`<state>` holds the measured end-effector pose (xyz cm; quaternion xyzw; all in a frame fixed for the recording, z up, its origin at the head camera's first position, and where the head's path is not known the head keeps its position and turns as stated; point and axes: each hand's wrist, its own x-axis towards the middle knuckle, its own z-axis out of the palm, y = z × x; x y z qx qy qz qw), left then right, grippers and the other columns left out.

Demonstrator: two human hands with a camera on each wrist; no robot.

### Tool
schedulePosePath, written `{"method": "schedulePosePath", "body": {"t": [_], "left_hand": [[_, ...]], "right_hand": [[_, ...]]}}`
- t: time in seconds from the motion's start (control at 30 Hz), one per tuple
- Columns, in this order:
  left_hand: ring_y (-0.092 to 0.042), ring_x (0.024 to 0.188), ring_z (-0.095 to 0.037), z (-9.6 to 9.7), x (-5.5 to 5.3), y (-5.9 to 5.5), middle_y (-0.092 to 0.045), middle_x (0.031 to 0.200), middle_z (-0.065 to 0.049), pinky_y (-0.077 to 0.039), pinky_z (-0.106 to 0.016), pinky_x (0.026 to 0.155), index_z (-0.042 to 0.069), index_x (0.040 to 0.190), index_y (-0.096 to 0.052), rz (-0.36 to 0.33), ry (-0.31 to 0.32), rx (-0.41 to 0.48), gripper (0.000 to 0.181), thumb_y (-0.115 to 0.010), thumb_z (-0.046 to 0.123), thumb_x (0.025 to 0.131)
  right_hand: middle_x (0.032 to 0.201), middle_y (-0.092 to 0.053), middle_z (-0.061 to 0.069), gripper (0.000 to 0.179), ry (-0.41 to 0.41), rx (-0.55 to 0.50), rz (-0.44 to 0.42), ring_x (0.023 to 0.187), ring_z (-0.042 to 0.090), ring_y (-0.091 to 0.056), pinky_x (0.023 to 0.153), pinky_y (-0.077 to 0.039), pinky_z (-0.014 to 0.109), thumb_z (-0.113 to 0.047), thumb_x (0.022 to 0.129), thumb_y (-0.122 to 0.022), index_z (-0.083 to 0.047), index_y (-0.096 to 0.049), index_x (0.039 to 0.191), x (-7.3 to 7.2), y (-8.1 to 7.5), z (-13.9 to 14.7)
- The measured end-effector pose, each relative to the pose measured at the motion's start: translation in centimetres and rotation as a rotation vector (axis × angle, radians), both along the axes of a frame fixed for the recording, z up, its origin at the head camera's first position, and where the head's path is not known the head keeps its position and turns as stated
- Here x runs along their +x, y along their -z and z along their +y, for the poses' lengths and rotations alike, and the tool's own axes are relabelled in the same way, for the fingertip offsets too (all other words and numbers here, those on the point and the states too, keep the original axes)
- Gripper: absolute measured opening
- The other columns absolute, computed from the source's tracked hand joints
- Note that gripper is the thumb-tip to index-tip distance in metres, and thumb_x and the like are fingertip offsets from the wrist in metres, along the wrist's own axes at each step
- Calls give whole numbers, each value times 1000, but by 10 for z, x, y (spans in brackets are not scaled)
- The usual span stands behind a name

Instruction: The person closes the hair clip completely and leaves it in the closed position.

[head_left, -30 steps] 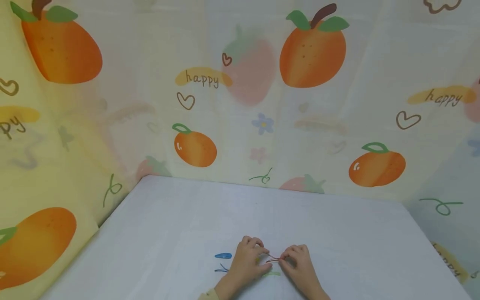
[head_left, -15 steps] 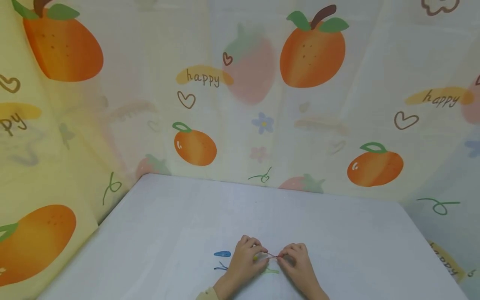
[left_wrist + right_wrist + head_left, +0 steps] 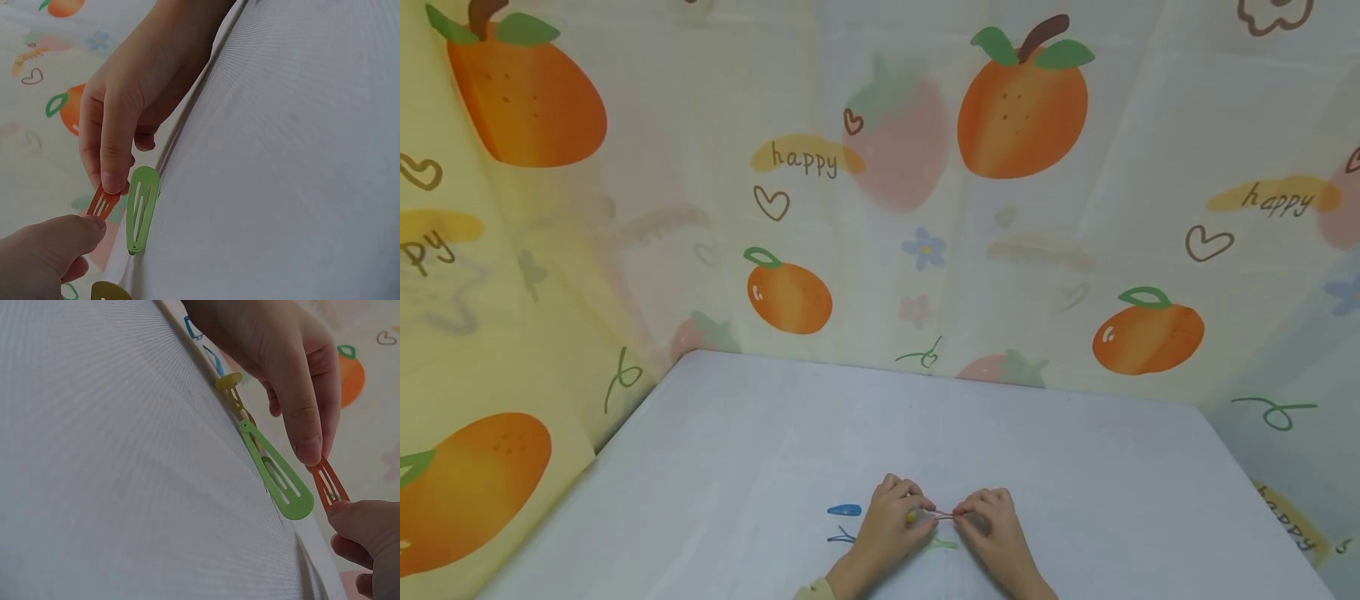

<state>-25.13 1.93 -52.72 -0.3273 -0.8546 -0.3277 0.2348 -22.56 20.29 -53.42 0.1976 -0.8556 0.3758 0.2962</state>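
The left hand [image 3: 891, 525] and the right hand [image 3: 1000, 533] faced each other over the white surface [image 3: 760, 450], fingers of each pinching an end of the orange-red clip [image 3: 104, 202] between them. A green clip [image 3: 143, 209] lay nearby; a blue clip [image 3: 846, 510] sat left of the left hand.

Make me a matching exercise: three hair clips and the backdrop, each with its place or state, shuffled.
1. Orange-red snap clip
2. Green snap clip
3. Upper blue snap clip
4. Backdrop

A. Printed with oranges
B. Head view: left of the left hand
C. Pinched by the left hand and right hand
D. Left wrist view: unheld, beside clip 1

Pairs: 1-C, 2-D, 3-B, 4-A
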Motion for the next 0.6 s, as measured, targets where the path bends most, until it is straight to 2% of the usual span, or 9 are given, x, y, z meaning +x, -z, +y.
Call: {"method": "schedulePosePath", "body": {"t": [0.6], "left_hand": [[-38, 76, -5, 1, -1, 2, -53, 78, 13, -33, -23, 69, 17, 73, -67, -25, 47, 28, 6, -72, 20, 73]], "right_hand": [[78, -53, -17, 25, -20, 4, -5, 77, 6, -37, 65, -35, 27, -1, 63, -76, -19, -63, 73, 2, -3, 0]]}}
